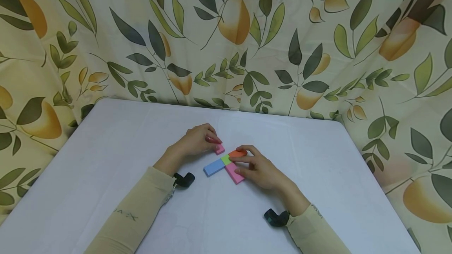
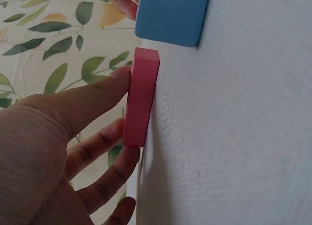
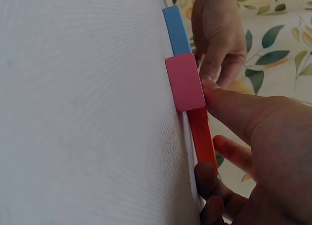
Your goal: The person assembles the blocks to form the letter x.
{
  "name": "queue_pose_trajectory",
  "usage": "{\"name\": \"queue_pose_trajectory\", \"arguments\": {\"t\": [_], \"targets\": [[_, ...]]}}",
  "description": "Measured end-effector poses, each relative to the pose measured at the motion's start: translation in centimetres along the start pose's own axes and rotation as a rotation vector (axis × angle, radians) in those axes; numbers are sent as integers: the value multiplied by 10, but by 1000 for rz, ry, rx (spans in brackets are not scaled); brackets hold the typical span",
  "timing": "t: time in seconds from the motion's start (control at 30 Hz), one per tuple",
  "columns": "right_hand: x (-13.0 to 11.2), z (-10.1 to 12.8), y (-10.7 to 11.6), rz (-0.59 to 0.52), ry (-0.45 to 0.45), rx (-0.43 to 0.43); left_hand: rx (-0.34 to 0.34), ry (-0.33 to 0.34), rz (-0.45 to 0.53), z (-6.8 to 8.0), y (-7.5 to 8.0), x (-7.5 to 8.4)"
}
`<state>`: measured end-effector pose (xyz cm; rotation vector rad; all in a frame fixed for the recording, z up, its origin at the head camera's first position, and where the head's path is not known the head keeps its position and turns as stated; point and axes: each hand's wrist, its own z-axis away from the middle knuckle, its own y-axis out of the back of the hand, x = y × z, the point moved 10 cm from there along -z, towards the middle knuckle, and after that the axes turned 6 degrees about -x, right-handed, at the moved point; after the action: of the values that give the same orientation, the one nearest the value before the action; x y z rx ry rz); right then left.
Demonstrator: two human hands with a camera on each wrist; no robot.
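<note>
My left hand (image 1: pixel 199 140) pinches a small pink block (image 1: pixel 219 149) between thumb and fingers. Seen from the left wrist, this pink block (image 2: pixel 141 98) is a slim piece at the white table surface, apart from the blue block (image 2: pixel 171 17). Several flat blocks lie joined on the table: a blue block (image 1: pixel 214 167), a light green block (image 1: pixel 226 160), an orange block (image 1: pixel 237 153) and a second pink block (image 1: pixel 234 173). Over these bends my right hand (image 1: pixel 263 169), its thumb against the second pink block (image 3: pixel 185 82) and fingers around the orange block (image 3: pixel 202 137).
Beneath everything is a white-covered table (image 1: pixel 134 128) with rounded far corners. A curtain (image 1: pixel 226 69) printed with fruit and leaves hangs behind and beside it. Each wrist wears a small black camera, one on the left (image 1: pixel 185 180) and one on the right (image 1: pixel 276 218).
</note>
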<state>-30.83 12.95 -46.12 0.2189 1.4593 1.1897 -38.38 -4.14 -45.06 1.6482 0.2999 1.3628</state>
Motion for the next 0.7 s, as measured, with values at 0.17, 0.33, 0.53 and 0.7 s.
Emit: {"name": "queue_pose_trajectory", "arguments": {"t": [0.17, 0.33, 0.53, 0.7], "targets": [[1, 1, 0, -3, -8, -4, -12, 22, 31, 0, -2, -1], [1, 1, 0, -13, -10, -8, -18, 30, 51, 0, -3, -2], [2, 0, -1, -9, -6, -7, -21, 28, 45, -1, -3, -1], [1, 0, -1, 2, -2, -5, -22, 31, 44, -1, -3, -1]]}}
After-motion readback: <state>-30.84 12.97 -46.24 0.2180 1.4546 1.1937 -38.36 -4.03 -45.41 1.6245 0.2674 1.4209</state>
